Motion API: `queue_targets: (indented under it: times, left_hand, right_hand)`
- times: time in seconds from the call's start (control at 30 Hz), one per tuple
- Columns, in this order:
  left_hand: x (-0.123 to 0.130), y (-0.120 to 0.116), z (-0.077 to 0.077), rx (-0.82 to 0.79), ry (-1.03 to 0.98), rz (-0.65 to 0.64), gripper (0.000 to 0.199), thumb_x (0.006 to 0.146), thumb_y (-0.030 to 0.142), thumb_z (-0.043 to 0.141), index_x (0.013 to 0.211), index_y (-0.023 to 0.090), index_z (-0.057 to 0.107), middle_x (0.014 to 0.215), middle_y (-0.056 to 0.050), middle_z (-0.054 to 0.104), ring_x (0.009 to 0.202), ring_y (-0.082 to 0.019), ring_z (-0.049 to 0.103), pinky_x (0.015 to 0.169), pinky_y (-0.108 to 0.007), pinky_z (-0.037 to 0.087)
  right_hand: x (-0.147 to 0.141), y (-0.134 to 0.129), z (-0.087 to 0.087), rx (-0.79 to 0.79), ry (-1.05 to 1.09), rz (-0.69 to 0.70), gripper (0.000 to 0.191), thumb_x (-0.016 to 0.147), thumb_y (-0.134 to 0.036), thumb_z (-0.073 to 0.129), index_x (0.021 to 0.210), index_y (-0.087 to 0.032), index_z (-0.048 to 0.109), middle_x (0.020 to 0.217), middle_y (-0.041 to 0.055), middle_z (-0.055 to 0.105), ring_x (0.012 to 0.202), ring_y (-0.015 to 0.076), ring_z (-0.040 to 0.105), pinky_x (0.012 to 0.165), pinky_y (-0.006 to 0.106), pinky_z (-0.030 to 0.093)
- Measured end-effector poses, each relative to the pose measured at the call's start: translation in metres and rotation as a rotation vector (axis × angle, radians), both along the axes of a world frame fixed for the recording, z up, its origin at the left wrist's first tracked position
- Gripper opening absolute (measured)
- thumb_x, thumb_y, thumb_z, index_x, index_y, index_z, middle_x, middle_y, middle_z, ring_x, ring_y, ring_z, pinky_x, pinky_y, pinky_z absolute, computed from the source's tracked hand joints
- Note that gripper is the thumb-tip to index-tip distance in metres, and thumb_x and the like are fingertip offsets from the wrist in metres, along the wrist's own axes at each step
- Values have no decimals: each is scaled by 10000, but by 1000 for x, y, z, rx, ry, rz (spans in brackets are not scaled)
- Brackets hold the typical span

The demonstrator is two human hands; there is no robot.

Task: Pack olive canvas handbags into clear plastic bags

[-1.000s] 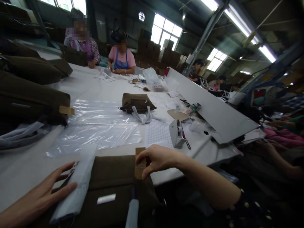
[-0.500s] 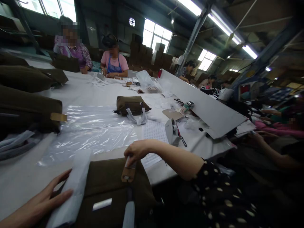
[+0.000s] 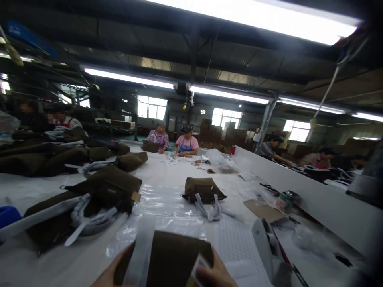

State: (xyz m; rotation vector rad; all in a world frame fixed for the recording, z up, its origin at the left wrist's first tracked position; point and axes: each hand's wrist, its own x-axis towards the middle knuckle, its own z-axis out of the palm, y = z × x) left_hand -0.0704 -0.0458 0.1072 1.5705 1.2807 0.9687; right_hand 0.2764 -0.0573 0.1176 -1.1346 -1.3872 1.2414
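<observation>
A dark olive fabric bag (image 3: 176, 255) is held upright between my hands at the bottom of the view, its lower part cut off by the frame. A pale wrapped strip (image 3: 139, 251) runs down its left side. My left hand (image 3: 109, 271) grips the left edge, most of its fingers hidden behind the bag. On the other side my right hand (image 3: 220, 271) holds the right edge, with the thumb over a small whitish tag (image 3: 200, 263) on the front. Beyond lies another olive bag (image 3: 202, 190) with wrapped handles (image 3: 209, 211).
Clear plastic sheets (image 3: 167, 223) lie ahead, and a printed sheet (image 3: 235, 239) sits beside a grey tape dispenser (image 3: 271, 251). Olive bags (image 3: 104, 187) are piled left. A low white partition (image 3: 299, 187) borders the right. Co-workers (image 3: 187, 141) sit at the far end.
My view has tilted up and swung left. The bag, earlier lying at the table edge, is now raised between both hands. My right hand has gone from the leather tab to the bag's right edge.
</observation>
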Motion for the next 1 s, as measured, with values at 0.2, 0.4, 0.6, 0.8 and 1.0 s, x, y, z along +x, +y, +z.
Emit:
queue_targets:
  times: [0.2,0.4,0.6,0.8,1.0]
  left_hand:
    - [3,-2,18,82,9,62,1090,480,275,763,1413,170,208,1388,-125,451,1304,-319,366,1118,-443,251]
    - [-6,-44,-47,-180,-34,86,1038,567,535,681,1405,129,223,1363,-179,459,1217,-364,469,1025,-450,404]
    - [21,-49,-14,367,479,312,724,777,477,546,1398,253,247,1504,-107,220,1352,-317,274,1065,-509,322]
    - [68,-7,-11,755,920,61,711,842,452,482,1445,220,187,1456,-106,364,1333,-309,317,1086,-487,263]
    - [82,17,-52,809,1030,-3,687,787,511,521,1398,254,341,1408,-58,439,1335,-357,282,1112,-559,41]
  right_hand:
    - [-23,25,7,132,131,-125,767,457,-282,793,1135,-228,439,1031,41,644,1004,286,602,932,447,445]
    - [-24,1,-17,-114,-100,-36,572,516,-256,767,1005,-158,488,919,55,668,894,269,636,825,392,501]
    - [-29,4,-24,15,-411,-305,803,611,-268,721,1295,-103,335,1250,166,530,1165,304,506,1017,473,396]
    - [-60,11,-25,540,-925,-66,691,766,-55,465,1406,-240,284,1489,105,266,1377,288,194,1085,560,281]
    - [-70,26,-48,433,-987,155,838,772,-346,600,1445,-262,108,1513,96,112,1371,353,132,1066,629,240]
